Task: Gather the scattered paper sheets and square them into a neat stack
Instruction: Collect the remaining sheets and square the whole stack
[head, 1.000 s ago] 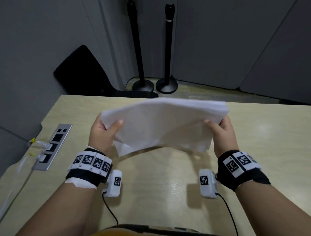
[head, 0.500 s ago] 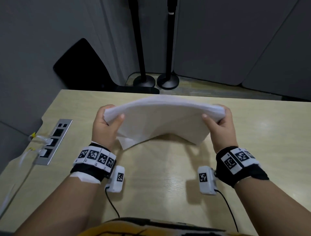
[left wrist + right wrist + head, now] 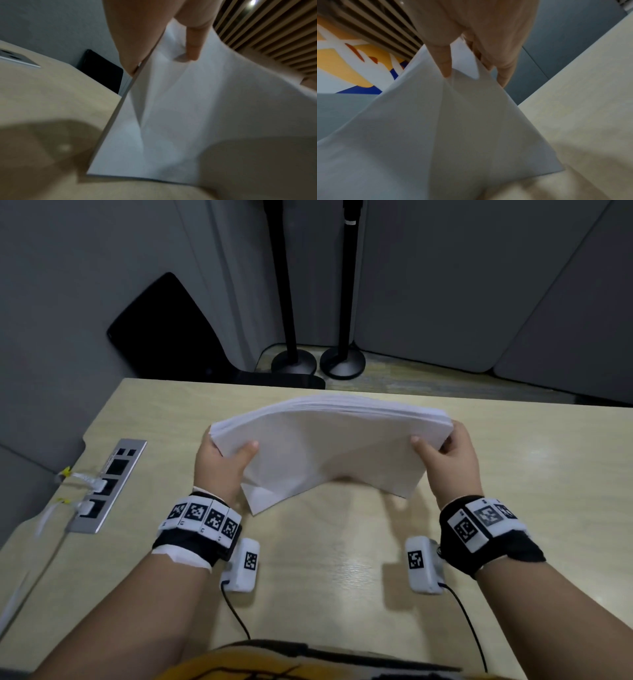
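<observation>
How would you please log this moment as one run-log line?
phase: squaring | sheets: gathered, upright, bowed, lower edge at desk | left hand: grips left end | right hand: grips right end

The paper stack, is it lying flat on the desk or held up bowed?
Held up and bowed. The left hand and right hand grip the paper stack at opposite ends; its middle arches upward.

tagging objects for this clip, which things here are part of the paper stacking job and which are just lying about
Part of the job:
- paper stack, held above the table
- left hand, gripping its left end
- right hand, gripping its right end

Just lying about:
- socket panel with white plugs
- two black stands behind
- black panel against the wall
</observation>
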Available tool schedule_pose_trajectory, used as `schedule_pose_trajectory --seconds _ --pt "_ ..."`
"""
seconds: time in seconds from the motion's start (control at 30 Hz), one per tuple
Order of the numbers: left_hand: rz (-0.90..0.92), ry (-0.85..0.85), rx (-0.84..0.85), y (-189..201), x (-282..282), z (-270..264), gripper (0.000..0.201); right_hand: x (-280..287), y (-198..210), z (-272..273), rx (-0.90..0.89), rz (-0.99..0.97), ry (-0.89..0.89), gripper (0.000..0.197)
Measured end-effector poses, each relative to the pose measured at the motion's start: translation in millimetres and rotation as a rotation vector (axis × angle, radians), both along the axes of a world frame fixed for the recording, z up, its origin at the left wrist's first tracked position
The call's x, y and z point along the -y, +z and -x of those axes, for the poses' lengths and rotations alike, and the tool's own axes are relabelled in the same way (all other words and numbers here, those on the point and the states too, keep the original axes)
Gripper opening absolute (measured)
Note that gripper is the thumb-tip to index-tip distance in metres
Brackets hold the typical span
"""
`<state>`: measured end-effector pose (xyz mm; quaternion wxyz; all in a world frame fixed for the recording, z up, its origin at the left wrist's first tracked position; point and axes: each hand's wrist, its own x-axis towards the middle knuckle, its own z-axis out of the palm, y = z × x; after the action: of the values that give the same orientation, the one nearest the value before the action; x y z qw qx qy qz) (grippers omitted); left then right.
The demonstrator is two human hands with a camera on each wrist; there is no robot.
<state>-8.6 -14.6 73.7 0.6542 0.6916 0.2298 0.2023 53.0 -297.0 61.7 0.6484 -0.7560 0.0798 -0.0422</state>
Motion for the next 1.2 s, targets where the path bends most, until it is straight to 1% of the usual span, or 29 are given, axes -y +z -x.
schedule_pose_trajectory --seconds 0.07,0.1,0.17,0.2,0.23,0.27,0.3,0.37,0.43,0.47,0.5,0.57,0.6,0.63,0.7,0.8,0.87,0.9,0.93,0.97,1.0,1.03,1.1,1.13,1.2 --pt "0.018 0.008 -0.033 -4 1 0 0.028 -3 0 0 -0.045 0.113 -0.025 0.050" --pt "0.011 0.009 -0.028 -4 1 0 0.026 -3 2 -1 -0.031 0.178 -0.059 0.061" --pt "-0.072 -0.008 -0.003 -1 -1 0 0.021 -5 12 -2 0.056 0.311 -0.164 0.080" --pt "-0.139 -0.038 0.022 3 -1 0 0.023 -6 20 -2 0.120 0.361 -0.194 0.085" --pt "-0.217 -0.083 0.046 8 -1 -1 0.027 -9 29 -3 0.192 0.416 -0.174 0.087" --pt "-0.294 -0.138 0.071 15 2 -3 0.031 -13 37 -2 0.263 0.484 -0.098 0.087" --pt "-0.367 -0.200 0.110 22 4 -5 0.031 -20 46 -1 0.320 0.568 0.023 0.086" --pt "-0.512 -0.320 0.226 35 12 -9 0.026 -36 62 5 0.365 0.777 0.280 0.088" --pt "-0.649 -0.425 0.300 46 19 -11 0.025 -48 71 8 0.371 0.929 0.426 0.086" --pt "-0.699 -0.466 0.319 51 21 -13 0.024 -51 75 7 0.369 0.943 0.469 0.079" --pt "-0.731 -0.489 0.334 55 23 -13 0.022 -52 77 6 0.358 0.931 0.507 0.067" --pt "-0.756 -0.475 0.356 61 25 -13 0.016 -52 79 6 0.326 0.903 0.568 0.031" --pt "-0.748 -0.455 0.365 62 25 -14 0.015 -52 79 7 0.314 0.877 0.579 0.017" --pt "-0.727 -0.436 0.366 62 23 -14 0.014 -52 78 7 0.316 0.839 0.572 0.011" --pt "-0.700 -0.414 0.309 60 17 -16 0.014 -49 75 7 0.328 0.753 0.516 0.012" --pt "-0.703 -0.396 0.120 46 1 -18 0.022 -41 71 4 0.299 0.557 0.376 0.013" --pt "-0.624 -0.290 0.061 36 -10 -18 0.027 -35 69 2 0.248 0.380 0.320 0.019" --pt "-0.549 -0.233 0.067 33 -14 -19 0.031 -33 68 2 0.228 0.293 0.311 0.021" --pt "-0.429 -0.203 0.091 31 -17 -19 0.037 -31 67 2 0.211 0.212 0.304 0.024" --pt "-0.271 -0.208 0.123 30 -18 -20 0.045 -30 67 1 0.192 0.134 0.300 0.026" --pt "-0.120 -0.246 0.145 30 -17 -20 0.053 -28 66 1 0.171 0.058 0.297 0.025" --pt "-0.023 -0.302 0.152 30 -14 -21 0.061 -27 66 1 0.145 -0.015 0.294 0.022" --pt "0.040 -0.400 0.127 29 -7 -24 0.078 -24 63 0 0.088 -0.140 0.300 0.016" --pt "0.055 -0.422 0.119 31 -2 -23 0.082 -23 61 0 0.063 -0.193 0.308 0.015" --pt "0.102 -0.404 0.122 38 6 -23 0.081 -23 57 1 0.029 -0.273 0.319 0.015"
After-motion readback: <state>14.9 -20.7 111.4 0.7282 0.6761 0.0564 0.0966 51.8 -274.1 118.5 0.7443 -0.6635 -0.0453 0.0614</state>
